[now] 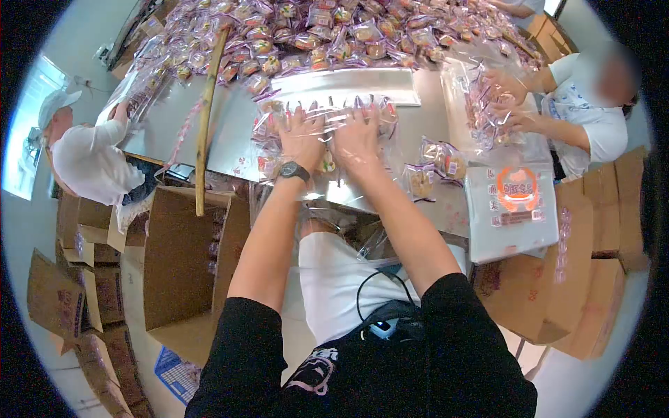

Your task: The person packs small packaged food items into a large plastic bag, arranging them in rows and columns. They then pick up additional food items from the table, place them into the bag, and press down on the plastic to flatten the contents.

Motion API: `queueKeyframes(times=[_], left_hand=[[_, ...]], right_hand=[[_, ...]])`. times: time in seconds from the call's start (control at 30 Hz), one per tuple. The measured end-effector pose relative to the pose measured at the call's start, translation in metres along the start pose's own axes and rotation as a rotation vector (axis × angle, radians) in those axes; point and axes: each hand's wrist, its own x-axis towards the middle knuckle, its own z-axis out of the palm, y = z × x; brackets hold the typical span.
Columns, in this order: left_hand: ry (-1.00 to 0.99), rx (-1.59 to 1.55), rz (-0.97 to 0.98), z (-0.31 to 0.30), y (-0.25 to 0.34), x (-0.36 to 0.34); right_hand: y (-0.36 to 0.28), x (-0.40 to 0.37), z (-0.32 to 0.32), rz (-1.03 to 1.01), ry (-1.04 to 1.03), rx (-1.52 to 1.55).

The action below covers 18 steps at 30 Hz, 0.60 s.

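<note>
Both hands lie on a large clear plastic bag [394, 150] with several small wrapped food packets inside. My left hand [301, 139], a dark watch at its wrist, rests palm down on the bag's left half with its fingers stretched forward. Close beside it, my right hand [357, 139] lies flat on the right half, fingers also extended. The bag is on the metal table [233, 132], and part of it is hidden under my hands and forearms. To the right of my right hand are loose wrapped packets [421, 181].
A heap of wrapped packets [313, 35] covers the table's far side, behind a metal plate [345, 85]. A wooden stick [208, 125] stands left. Printed clear bags [512, 209] lie right. Cardboard boxes [178, 258] flank me. Co-workers are at left [94, 153] and right [585, 125].
</note>
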Motion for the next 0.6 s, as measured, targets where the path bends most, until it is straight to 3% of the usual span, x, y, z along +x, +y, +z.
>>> queueKeyframes(times=[0.03, 0.1, 0.17, 0.2, 0.23, 0.37, 0.47, 0.53, 0.6], left_hand=[[-0.046, -0.171, 0.003, -0.032, 0.007, -0.011], [0.159, -0.147, 0.080, 0.007, 0.007, -0.022], [0.343, -0.183, 0.230, -0.012, 0.009, -0.051], [0.332, -0.246, 0.211, -0.021, 0.014, -0.072], [0.319, -0.309, 0.195, -0.025, 0.019, -0.091], [0.281, -0.595, 0.207, -0.053, 0.032, -0.175], [0.413, -0.746, 0.113, -0.056, 0.041, -0.228], [0.412, -0.844, -0.026, -0.052, 0.043, -0.265], [0.428, -0.899, -0.177, -0.043, 0.047, -0.303]], right_hand=[[-0.001, -0.004, 0.003, -0.001, 0.064, 0.037], [-0.004, -0.015, 0.010, -0.010, 0.197, 0.113], [-0.003, -0.037, -0.013, -0.085, 0.153, 0.359], [-0.007, -0.055, -0.022, -0.119, 0.121, 0.489], [-0.012, -0.071, -0.016, -0.127, 0.276, 0.595], [-0.017, -0.092, -0.024, -0.142, 0.140, 0.612], [-0.028, -0.092, -0.016, -0.161, 0.105, 0.524], [-0.030, -0.093, -0.023, -0.139, 0.000, 0.503], [-0.026, -0.094, -0.021, -0.109, 0.025, 0.566]])
